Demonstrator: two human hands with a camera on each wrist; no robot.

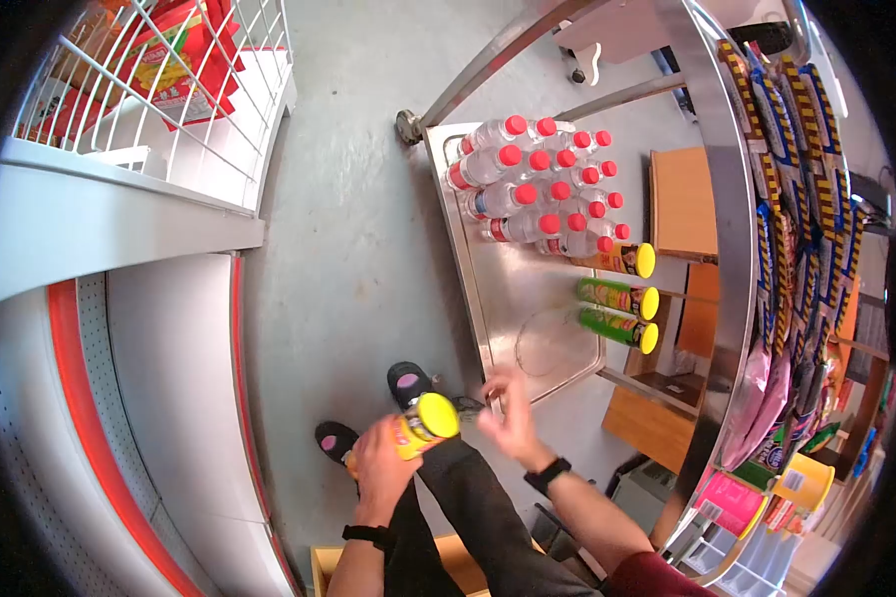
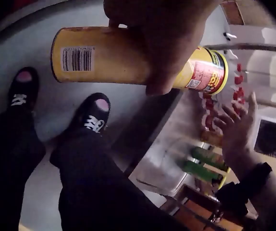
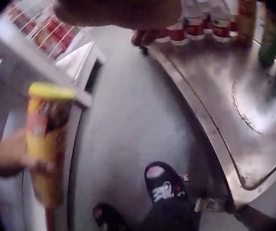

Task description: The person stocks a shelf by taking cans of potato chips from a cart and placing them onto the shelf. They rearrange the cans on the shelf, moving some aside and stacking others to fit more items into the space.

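My left hand [image 1: 380, 464] grips an orange chip canister [image 1: 411, 435] with a yellow lid around its body. In the left wrist view the canister [image 2: 99, 57] lies sideways, its barcode showing on the end away from the lid. My right hand [image 1: 511, 423] is held up to the right of the canister, with loosely spread fingers and nothing in it. On the lower shelf of a steel cart, two green chip canisters [image 1: 607, 294] and an orange canister [image 1: 607, 261] stand beside several clear bottles [image 1: 508, 197] with red caps.
The cart's metal shelf [image 1: 508, 308] has a raised rim. Hanging snack bags [image 1: 801, 199] line its upper right side. White shelving [image 1: 174, 388] with a red edge stands at left, below a wire basket [image 1: 119, 149] of red packets. An open cardboard box [image 1: 458, 562] sits by the legs.
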